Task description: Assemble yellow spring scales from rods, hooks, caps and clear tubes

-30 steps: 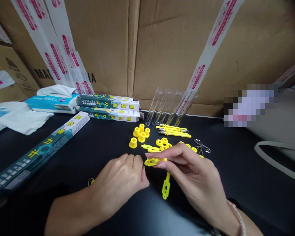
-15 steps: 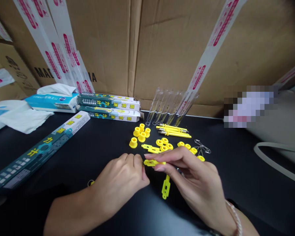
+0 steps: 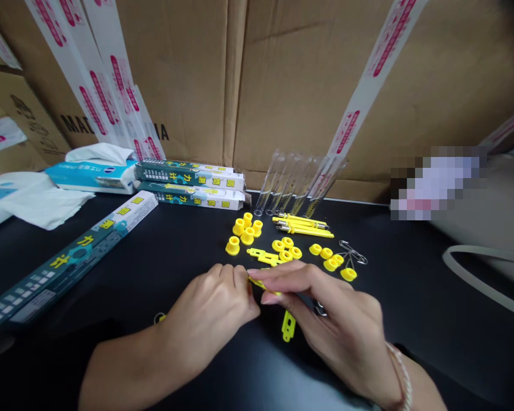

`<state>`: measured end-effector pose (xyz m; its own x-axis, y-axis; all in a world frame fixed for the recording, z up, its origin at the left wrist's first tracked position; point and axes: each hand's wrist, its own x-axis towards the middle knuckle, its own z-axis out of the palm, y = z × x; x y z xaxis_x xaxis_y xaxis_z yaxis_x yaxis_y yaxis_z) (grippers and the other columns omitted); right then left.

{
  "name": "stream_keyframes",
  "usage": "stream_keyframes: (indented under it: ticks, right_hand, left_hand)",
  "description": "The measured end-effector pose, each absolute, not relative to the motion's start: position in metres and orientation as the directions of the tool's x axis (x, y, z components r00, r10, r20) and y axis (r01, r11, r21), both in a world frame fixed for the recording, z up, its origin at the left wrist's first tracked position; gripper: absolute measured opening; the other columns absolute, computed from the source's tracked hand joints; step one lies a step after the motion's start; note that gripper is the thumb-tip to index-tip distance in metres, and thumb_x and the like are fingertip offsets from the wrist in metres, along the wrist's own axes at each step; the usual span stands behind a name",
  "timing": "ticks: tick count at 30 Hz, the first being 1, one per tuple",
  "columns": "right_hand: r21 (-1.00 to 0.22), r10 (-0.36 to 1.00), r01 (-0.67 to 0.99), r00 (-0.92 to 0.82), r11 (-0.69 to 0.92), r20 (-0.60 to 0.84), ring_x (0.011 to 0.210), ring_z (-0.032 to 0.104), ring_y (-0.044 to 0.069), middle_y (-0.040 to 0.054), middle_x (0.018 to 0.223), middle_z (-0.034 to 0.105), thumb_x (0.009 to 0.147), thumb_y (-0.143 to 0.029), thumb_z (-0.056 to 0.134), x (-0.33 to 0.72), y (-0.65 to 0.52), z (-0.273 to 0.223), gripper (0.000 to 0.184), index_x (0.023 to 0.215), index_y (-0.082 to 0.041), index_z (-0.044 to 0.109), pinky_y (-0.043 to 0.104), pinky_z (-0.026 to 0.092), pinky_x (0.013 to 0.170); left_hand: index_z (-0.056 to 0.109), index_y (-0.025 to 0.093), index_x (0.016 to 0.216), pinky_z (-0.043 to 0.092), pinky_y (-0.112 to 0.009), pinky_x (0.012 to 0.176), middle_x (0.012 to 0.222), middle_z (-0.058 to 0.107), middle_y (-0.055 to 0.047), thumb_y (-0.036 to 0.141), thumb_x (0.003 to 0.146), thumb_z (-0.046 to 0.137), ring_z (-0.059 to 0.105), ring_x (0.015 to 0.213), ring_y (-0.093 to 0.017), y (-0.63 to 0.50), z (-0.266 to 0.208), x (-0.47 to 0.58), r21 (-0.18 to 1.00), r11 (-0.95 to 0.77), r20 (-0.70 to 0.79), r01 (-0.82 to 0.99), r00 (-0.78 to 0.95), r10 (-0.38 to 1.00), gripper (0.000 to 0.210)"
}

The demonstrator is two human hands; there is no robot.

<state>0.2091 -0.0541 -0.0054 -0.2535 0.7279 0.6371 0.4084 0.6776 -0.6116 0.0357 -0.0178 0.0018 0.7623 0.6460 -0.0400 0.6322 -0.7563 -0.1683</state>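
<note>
My right hand [image 3: 345, 322] pinches a flat yellow slotted plastic piece [image 3: 257, 281] between thumb and fingertips, covering most of it. My left hand [image 3: 216, 308] is closed, knuckles up, at the left end of that piece; what its fingers hold is hidden. Below, partly behind my right hand, lies another yellow slotted piece [image 3: 288, 327]. A bit of shiny metal [image 3: 320, 309] shows beside the right palm. Just beyond my hands are more slotted pieces [image 3: 263, 256], yellow rings [image 3: 295, 253] and flanged yellow bushings [image 3: 232, 246]. A wire ring [image 3: 157, 318] pokes out behind my left wrist.
Clear tubes [image 3: 286, 182] lean against a cardboard wall [image 3: 188, 68], with yellow rods [image 3: 308, 231] in front. Wire hooks [image 3: 353, 252] and yellow caps [image 3: 326, 253] lie at the right. Printed narrow boxes [image 3: 188, 197] and tissue packs [image 3: 92, 174] stand at the left.
The yellow piece in my right hand has tilted, its right end dipping, and my right fingers now cover more of it. My left hand stays nearly where it was, still closed.
</note>
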Motion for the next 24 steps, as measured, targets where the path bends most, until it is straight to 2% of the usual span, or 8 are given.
stream_keyframes:
  ticks: [4,8,11,13,16,19,21,24]
  right_hand:
    - [-0.59,0.72,0.42,-0.312,0.689,0.62,0.09,0.075,0.014,0.0032,0.097,0.078,0.092,-0.005,0.063,0.209,-0.052,-0.007,0.018,0.101,-0.02,0.066,0.02,0.06,0.084]
    - [-0.696,0.805,0.418,-0.19,0.584,0.562,0.09,0.076,0.014,0.0004,0.099,0.078,0.095,-0.013,0.063,0.21,-0.048,-0.009,0.01,0.097,-0.023,0.064,0.02,0.06,0.083]
    - [-0.857,0.908,0.313,-0.054,0.41,0.415,0.084,0.076,0.015,0.0024,0.099,0.077,0.099,-0.026,0.059,0.211,-0.044,-0.009,0.003,0.099,-0.024,0.057,0.025,0.061,0.077]
    - [-0.923,0.945,0.206,-0.027,0.325,0.327,0.077,0.076,0.016,0.0033,0.094,0.077,0.101,-0.033,0.055,0.21,-0.042,-0.008,0.01,0.098,-0.024,0.052,0.027,0.062,0.072]
    - [-0.973,0.974,0.074,-0.065,0.22,0.216,0.07,0.075,0.016,0.0025,0.086,0.077,0.099,-0.037,0.057,0.207,-0.041,-0.006,0.015,0.098,-0.024,0.05,0.026,0.062,0.068]
    - [-0.991,0.987,0.009,-0.096,0.131,0.13,0.072,0.076,0.015,0.0031,0.087,0.079,0.095,-0.037,0.063,0.205,-0.042,-0.004,0.019,0.102,-0.023,0.052,0.026,0.063,0.073]
    - [-0.991,0.989,0.03,-0.079,0.131,0.129,0.077,0.077,0.016,0.0036,0.088,0.08,0.094,-0.038,0.065,0.205,-0.043,-0.003,0.022,0.106,-0.023,0.056,0.025,0.062,0.076]
    - [-0.963,0.975,0.157,-0.035,0.221,0.218,0.081,0.078,0.016,0.0028,0.091,0.08,0.094,-0.038,0.065,0.207,-0.048,-0.004,0.017,0.104,-0.024,0.066,0.023,0.062,0.076]
  left_hand:
    - [0.056,0.017,0.079,0.053,-0.032,0.052,0.074,0.069,-0.006,0.001,0.081,0.058,0.071,0.067,-0.027,-0.018,-0.001,0.036,-0.131,-0.719,0.04,0.682,0.729,0.684,0.016]
    - [0.054,0.018,0.074,0.048,-0.03,0.045,0.065,0.065,-0.004,-0.003,0.078,0.051,0.069,0.058,-0.025,-0.018,-0.009,0.034,-0.229,-0.714,0.151,0.662,0.749,0.645,0.021]
    - [0.05,0.02,0.069,0.046,-0.028,0.043,0.059,0.061,-0.002,-0.004,0.076,0.046,0.066,0.052,-0.023,-0.018,-0.012,0.032,-0.254,-0.694,0.25,0.674,0.739,0.626,0.026]
    - [0.049,0.021,0.066,0.046,-0.028,0.042,0.057,0.059,-0.001,-0.005,0.074,0.045,0.064,0.05,-0.023,-0.018,-0.013,0.031,-0.263,-0.692,0.289,0.672,0.739,0.608,0.027]
    - [0.049,0.021,0.065,0.044,-0.028,0.04,0.057,0.058,-0.001,-0.007,0.071,0.046,0.063,0.048,-0.022,-0.018,-0.013,0.032,-0.29,-0.695,0.314,0.658,0.751,0.581,0.028]
    - [0.049,0.02,0.065,0.044,-0.027,0.039,0.056,0.057,0.0,-0.007,0.07,0.047,0.062,0.047,-0.021,-0.018,-0.014,0.032,-0.296,-0.691,0.337,0.66,0.749,0.571,0.028]
    - [0.048,0.021,0.065,0.045,-0.026,0.04,0.055,0.057,0.0,-0.007,0.07,0.047,0.062,0.048,-0.02,-0.018,-0.015,0.031,-0.299,-0.68,0.341,0.67,0.74,0.579,0.028]
    - [0.047,0.021,0.066,0.047,-0.025,0.042,0.057,0.058,0.0,-0.005,0.071,0.047,0.063,0.05,-0.02,-0.019,-0.015,0.031,-0.28,-0.681,0.311,0.676,0.735,0.602,0.027]
